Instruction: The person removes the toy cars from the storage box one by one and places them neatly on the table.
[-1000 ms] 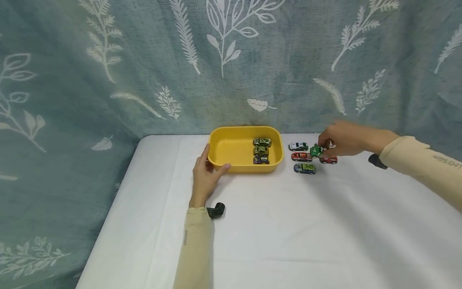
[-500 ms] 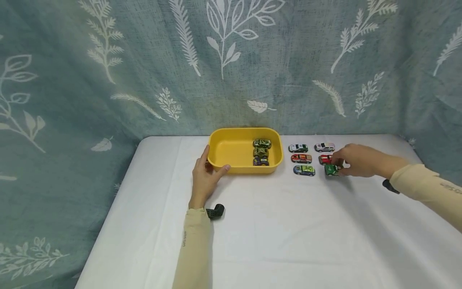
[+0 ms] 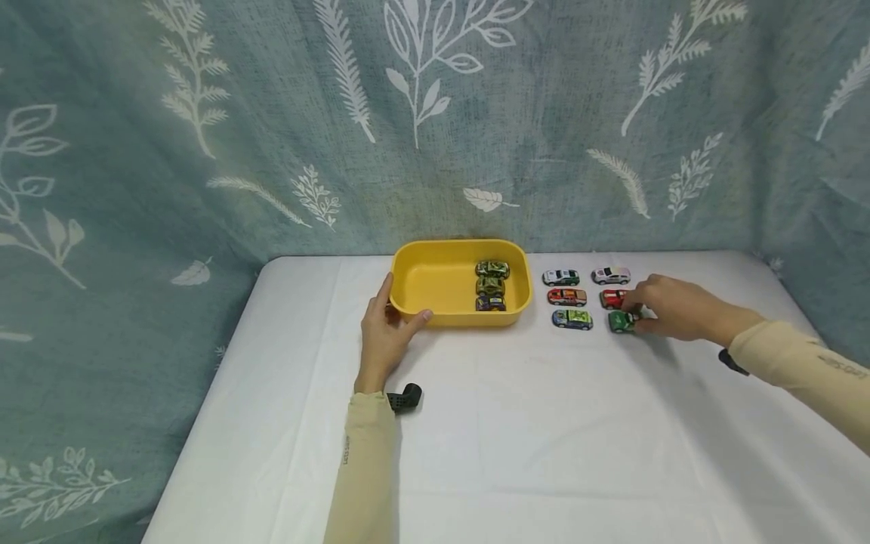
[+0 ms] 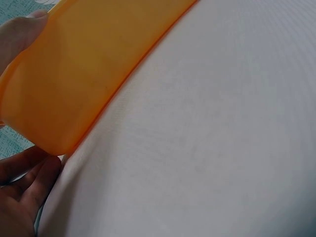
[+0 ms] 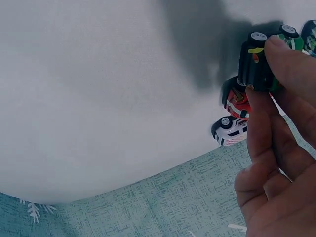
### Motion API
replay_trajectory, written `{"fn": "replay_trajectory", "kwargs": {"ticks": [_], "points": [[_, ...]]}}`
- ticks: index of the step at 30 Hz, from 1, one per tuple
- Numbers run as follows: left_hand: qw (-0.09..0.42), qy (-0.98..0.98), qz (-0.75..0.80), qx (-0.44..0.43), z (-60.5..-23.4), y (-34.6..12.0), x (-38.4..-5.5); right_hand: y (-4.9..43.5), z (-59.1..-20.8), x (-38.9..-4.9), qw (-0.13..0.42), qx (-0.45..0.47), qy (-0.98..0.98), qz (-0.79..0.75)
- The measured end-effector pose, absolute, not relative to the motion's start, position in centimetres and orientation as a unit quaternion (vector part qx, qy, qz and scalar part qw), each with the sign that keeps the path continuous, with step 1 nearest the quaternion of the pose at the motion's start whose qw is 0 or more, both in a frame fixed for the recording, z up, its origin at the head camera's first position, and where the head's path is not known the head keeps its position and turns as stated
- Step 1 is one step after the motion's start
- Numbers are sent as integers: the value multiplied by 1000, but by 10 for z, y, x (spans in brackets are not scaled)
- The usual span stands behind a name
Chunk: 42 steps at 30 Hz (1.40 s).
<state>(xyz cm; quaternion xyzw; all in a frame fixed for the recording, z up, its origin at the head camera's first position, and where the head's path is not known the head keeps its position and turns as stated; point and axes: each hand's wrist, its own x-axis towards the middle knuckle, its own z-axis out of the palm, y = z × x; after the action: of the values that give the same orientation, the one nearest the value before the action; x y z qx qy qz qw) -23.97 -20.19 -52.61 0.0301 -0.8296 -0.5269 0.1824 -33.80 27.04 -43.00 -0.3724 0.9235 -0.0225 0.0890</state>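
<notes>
A green toy car [image 3: 622, 322] is pinched between the thumb and fingers of my right hand [image 3: 669, 308]. It sits in front of a red toy car [image 3: 612, 299] on the white table; the wrist view shows its dark rear and wheels [image 5: 257, 37]. My left hand [image 3: 387, 332] holds the front left corner of a yellow tray [image 3: 435, 319], thumb at the front rim and fingers at the left side. In the tray's right part stand several toy cars, a dark green one [image 3: 492, 269] at the back and a purple one [image 3: 491, 304] in front.
Left of the right hand stand a white-and-green car [image 3: 560, 277], an orange-red car [image 3: 567, 297] and a blue-and-green car [image 3: 572, 319] in a column. A white-and-pink car [image 3: 611, 276] is behind the red one. A leaf-patterned curtain [image 3: 544, 174] hangs at the table's back.
My right hand has brought the green car rightward and toward the front, from above the back cars to a spot before the red one. The left hand and tray stay in place.
</notes>
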Motion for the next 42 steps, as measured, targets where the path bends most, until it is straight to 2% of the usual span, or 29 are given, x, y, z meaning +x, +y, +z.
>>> {"fn": "replay_trajectory", "kwargs": {"ticks": [20,35,38,42], "points": [[186,-831,-523,27,-526,-202,-240,270,-438,-336,80,-352,933,10],[178,-832,-524,33,-526,-202,-239,267,-428,-334,101,-328,939,11],[179,-835,-519,33,-526,-202,-239,262,-417,-335,88,-334,939,-7],[185,-833,-521,35,-527,-201,-240,245,-402,-340,40,-352,934,-42]]}}
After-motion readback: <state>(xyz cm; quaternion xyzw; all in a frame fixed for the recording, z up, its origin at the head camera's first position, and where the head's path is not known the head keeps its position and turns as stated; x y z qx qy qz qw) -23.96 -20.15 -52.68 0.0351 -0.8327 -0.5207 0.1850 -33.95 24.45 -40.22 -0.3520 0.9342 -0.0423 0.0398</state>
